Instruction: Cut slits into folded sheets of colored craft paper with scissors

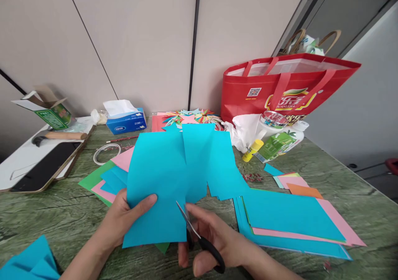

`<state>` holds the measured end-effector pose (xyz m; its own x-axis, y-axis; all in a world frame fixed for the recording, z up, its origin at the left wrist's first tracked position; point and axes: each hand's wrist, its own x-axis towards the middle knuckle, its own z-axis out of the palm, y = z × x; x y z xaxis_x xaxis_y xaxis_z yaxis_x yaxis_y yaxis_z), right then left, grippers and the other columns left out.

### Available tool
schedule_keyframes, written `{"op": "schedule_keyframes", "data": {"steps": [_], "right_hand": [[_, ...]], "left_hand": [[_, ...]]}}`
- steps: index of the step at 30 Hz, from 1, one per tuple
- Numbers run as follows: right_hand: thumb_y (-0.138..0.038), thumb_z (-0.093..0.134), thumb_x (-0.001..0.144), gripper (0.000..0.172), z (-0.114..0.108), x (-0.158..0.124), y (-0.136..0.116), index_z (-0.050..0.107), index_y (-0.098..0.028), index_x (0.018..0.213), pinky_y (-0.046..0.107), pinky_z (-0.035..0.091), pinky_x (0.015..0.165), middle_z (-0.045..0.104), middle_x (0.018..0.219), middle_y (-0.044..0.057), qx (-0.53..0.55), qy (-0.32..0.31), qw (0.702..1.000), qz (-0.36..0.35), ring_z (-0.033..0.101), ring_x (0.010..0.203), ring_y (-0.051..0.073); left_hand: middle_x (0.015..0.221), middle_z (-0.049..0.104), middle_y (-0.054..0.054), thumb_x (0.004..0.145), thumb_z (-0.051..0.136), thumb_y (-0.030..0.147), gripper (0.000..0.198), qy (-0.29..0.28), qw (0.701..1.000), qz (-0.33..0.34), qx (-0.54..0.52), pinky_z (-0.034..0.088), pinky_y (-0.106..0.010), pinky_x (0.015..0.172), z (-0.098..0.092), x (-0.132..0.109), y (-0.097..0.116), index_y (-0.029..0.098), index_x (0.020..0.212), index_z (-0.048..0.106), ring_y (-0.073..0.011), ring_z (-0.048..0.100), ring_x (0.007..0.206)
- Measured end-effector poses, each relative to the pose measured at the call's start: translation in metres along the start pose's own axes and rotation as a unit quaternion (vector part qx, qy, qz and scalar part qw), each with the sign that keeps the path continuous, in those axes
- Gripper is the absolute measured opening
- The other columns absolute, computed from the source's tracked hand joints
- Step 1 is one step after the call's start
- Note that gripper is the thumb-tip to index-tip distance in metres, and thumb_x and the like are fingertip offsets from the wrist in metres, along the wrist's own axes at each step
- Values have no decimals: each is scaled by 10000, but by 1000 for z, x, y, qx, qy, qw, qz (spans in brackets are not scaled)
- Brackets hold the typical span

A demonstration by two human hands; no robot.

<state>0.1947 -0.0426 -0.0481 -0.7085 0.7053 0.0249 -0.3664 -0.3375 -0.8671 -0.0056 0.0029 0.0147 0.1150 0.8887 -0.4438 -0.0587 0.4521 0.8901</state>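
Observation:
My left hand (pixel 124 222) grips the lower left edge of a blue paper sheet (pixel 158 176), thumb on top, and holds it up over the table. My right hand (pixel 214 240) is closed on black-handled scissors (pixel 199 236), whose blades point up into the bottom edge of the sheet. A cut runs up the middle of the sheet, and the part to the right of the cut (pixel 214 160) hangs apart from the rest.
A stack of blue, pink and orange sheets (pixel 295 222) lies at the right, with more sheets (pixel 105 180) at the left. Behind stand a red bag (pixel 280 89), a tissue box (pixel 126 120), a glue stick (pixel 252 150), a tape roll (pixel 106 152) and a pile of folded paper shapes (pixel 189 116).

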Motion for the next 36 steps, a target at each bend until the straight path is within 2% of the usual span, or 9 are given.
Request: {"op": "schedule_keyframes", "data": {"steps": [4, 8, 12, 17, 24, 29, 32, 34, 36], "right_hand": [[-212, 768, 587, 885, 5, -1, -6, 262, -298, 1307, 280, 472, 656, 595, 847, 34, -79, 63, 995, -18, 598, 774, 169], [-204, 746, 620, 809, 6, -2, -7, 302, -322, 1286, 310, 469, 722, 536, 1043, 70, -155, 105, 982, -7, 572, 873, 183], [-187, 726, 652, 766, 7, 0, -5, 312, -294, 1288, 292, 466, 699, 576, 899, 39, -97, 71, 992, -42, 570, 840, 167], [-253, 661, 731, 617, 4, 6, -9, 359, -252, 1269, 269, 446, 664, 618, 829, 41, -10, 47, 996, -79, 581, 744, 132], [-432, 673, 664, 840, 4, 8, -8, 221, -231, 1343, 305, 461, 649, 626, 800, 58, 61, -22, 998, -16, 592, 690, 152], [-284, 745, 631, 988, 10, 6, 0, 86, -276, 1368, 323, 440, 707, 612, 869, 56, -32, 108, 991, -74, 573, 783, 169], [-287, 693, 696, 700, 10, 7, -3, 325, -237, 1289, 309, 431, 722, 606, 898, 68, -51, 170, 979, -95, 565, 825, 173], [-344, 657, 719, 496, 9, 7, -7, 477, -181, 1152, 295, 438, 679, 617, 851, 71, -38, 163, 983, -77, 577, 756, 161], [-400, 635, 722, 505, 7, 8, -10, 482, -154, 1136, 275, 444, 603, 636, 755, 62, -11, 119, 992, -41, 577, 622, 133]], "left_hand": [[938, 709, -82, 554, 741, 336, 635, -29, 999, 5, -13, 550, -377, 402, -2, 2, 0, 221, 1146, 543, -319, 670, 608], [1017, 685, -47, 586, 727, 315, 595, -15, 999, 24, -28, 591, -407, 553, -3, 6, -3, 259, 1146, 532, -353, 645, 823], [1061, 665, -61, 579, 729, 339, 668, 2, 999, 42, -25, 595, -424, 579, -2, 7, -3, 238, 1194, 489, -376, 621, 882], [1101, 646, -69, 579, 725, 364, 796, 19, 999, 33, -11, 596, -396, 559, -4, 6, 4, 239, 1283, 378, -347, 639, 852], [1089, 654, -64, 588, 718, 356, 763, 18, 999, 26, -11, 585, -383, 573, -4, 5, 5, 249, 1273, 399, -322, 651, 829], [1094, 650, -45, 584, 715, 370, 689, 50, 998, 44, 15, 580, -367, 610, -3, 7, 2, 256, 1219, 472, -321, 634, 886], [1138, 622, -60, 598, 703, 384, 703, 62, 997, 45, 20, 582, -368, 620, -4, 8, 3, 236, 1238, 452, -332, 612, 932], [1163, 607, -54, 598, 706, 374, 739, 63, 997, 39, 3, 585, -368, 623, -4, 7, 6, 247, 1265, 414, -333, 605, 947], [1185, 592, -39, 591, 717, 352, 770, 58, 998, 35, -12, 591, -363, 605, -4, 5, 9, 271, 1282, 386, -335, 603, 951]]}}
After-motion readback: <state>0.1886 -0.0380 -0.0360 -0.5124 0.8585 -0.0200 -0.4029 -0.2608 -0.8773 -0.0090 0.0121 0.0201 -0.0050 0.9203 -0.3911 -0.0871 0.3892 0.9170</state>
